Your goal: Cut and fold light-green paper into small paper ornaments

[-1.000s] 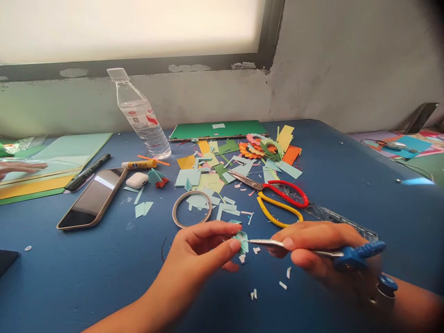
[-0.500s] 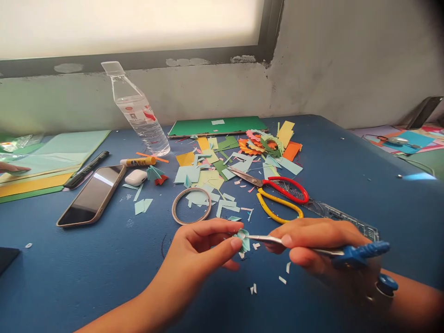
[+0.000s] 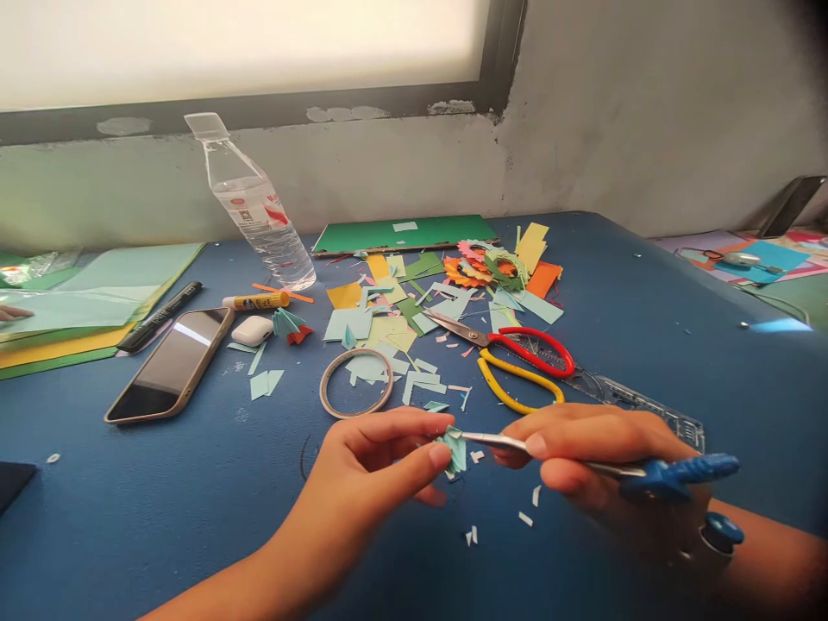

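Observation:
Between thumb and fingers, my left hand (image 3: 388,466) pinches a small folded piece of light-blue paper (image 3: 456,453). My right hand (image 3: 601,453) is closed around a drawing compass (image 3: 673,476) with a blue ridged head. One metal leg of the compass points left, its tip touching the upper edge of the folded paper. Just beyond my hands lie scissors (image 3: 523,392) with one red and one yellow handle, blades open. A roll of tape (image 3: 325,388) rests flat behind my left hand. Small white paper snippets (image 3: 525,519) are scattered below the hands.
Coloured paper scraps (image 3: 388,323) and ring-shaped paper pieces (image 3: 467,269) cover the middle back. On the left are a phone (image 3: 172,366), an earbud case (image 3: 253,330), a glue stick (image 3: 259,301), a marker (image 3: 160,317) and a water bottle (image 3: 262,216). Another person's hand (image 3: 11,313) rests on paper sheets.
The compass tip has shifted slightly up, and the folded paper's top edge now lies over more narrowly. At far left, the other person's hand has drawn back left with a sheet lifted.

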Action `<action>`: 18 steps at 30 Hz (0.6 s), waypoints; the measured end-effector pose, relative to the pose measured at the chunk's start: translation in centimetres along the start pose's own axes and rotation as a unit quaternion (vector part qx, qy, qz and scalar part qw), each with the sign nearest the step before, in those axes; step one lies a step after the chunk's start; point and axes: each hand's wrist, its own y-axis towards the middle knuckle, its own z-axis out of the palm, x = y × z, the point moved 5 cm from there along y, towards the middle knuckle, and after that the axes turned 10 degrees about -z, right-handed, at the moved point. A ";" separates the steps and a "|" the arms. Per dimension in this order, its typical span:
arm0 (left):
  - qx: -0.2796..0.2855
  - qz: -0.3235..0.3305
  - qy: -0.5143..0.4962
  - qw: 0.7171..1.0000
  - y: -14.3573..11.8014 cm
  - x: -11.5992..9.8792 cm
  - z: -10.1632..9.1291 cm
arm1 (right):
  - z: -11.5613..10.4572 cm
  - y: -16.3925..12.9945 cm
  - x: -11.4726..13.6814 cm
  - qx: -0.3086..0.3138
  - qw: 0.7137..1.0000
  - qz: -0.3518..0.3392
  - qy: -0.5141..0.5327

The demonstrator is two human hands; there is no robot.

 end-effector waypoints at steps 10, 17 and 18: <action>0.026 -0.020 -0.014 0.999 0.0 0.3 0.0 | 0.1 0.3 0.3 0.020 0.999 -0.022 -0.041; -0.010 -0.080 -0.062 0.995 0.2 0.5 -0.1 | -0.5 0.2 -0.1 -0.033 0.991 -0.062 -0.116; -0.016 -0.091 -0.064 0.994 0.3 0.6 -0.1 | -0.8 0.3 -0.3 -0.036 0.991 -0.050 -0.120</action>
